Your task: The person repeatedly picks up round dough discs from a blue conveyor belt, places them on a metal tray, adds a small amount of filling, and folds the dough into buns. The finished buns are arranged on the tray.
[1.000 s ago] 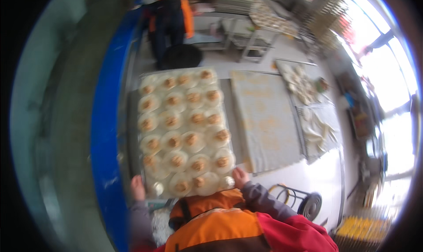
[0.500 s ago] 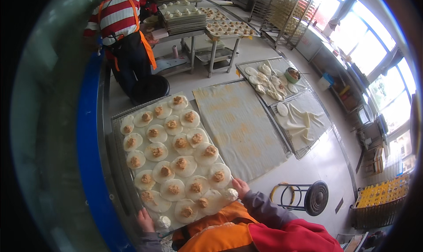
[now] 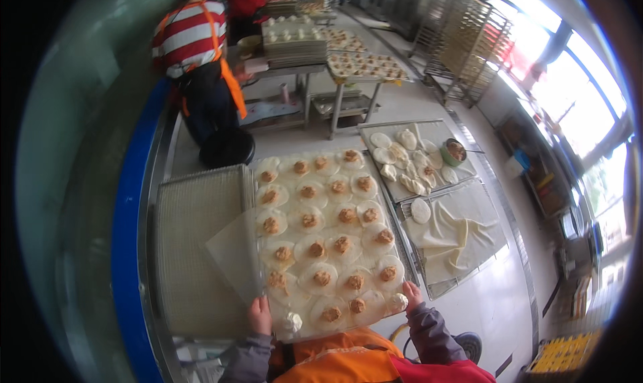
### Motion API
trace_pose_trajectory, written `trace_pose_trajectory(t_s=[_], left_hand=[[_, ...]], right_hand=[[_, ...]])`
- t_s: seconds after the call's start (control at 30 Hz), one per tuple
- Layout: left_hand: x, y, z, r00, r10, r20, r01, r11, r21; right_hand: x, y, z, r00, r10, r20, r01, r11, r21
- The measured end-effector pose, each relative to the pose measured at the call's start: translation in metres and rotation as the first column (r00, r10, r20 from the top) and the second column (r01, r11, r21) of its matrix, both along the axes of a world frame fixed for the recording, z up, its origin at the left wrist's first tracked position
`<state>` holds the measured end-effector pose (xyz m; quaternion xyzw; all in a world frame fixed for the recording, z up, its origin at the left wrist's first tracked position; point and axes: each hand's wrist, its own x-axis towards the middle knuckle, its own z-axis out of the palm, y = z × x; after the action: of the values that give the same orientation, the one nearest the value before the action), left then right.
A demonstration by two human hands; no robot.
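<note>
So the rectangular tray with a pale lining (image 3: 292, 238), covered in flat white dough rounds with orange-brown filling (image 3: 321, 278), is dead centre. Left hand (image 3: 260, 316) grips its corner at 7 o'clock, right hand (image 3: 412, 295) has the one at 5. Can't tell if it's fully lifted. A thin translucent sheet (image 3: 231, 249) pokes out at 9, over the pale wire-mesh rack (image 3: 194, 249). Looks like the tray-positioning step to me. Next move probably calls for both hands keeping it level so the fillings don't slide, and minding that loose sheet.
</note>
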<state>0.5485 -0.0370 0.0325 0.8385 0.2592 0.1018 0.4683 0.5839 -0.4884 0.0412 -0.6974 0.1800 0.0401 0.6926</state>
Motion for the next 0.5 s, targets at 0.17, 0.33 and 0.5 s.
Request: trace_pose_trajectory(t_s=[0.17, 0.33, 0.5], left_hand=[[0.018, -0.053, -0.021, 0.999, 0.012, 0.033, -0.013, 1.000, 0.024], [0.029, -0.081, -0.020, 0.995, 0.032, 0.095, -0.040, 0.995, 0.086], [0.024, -0.072, 0.021, 0.974, -0.196, -0.110, 0.219, 0.941, 0.258]], right_hand=[[0.031, -0.055, -0.043, 0.999, 0.031, 0.020, -0.033, 0.995, 0.097], [0.045, -0.091, -0.076, 0.997, 0.065, 0.046, -0.070, 0.989, 0.131], [0.051, -0.103, -0.083, 0.994, 0.106, 0.002, -0.105, 0.985, 0.140]])
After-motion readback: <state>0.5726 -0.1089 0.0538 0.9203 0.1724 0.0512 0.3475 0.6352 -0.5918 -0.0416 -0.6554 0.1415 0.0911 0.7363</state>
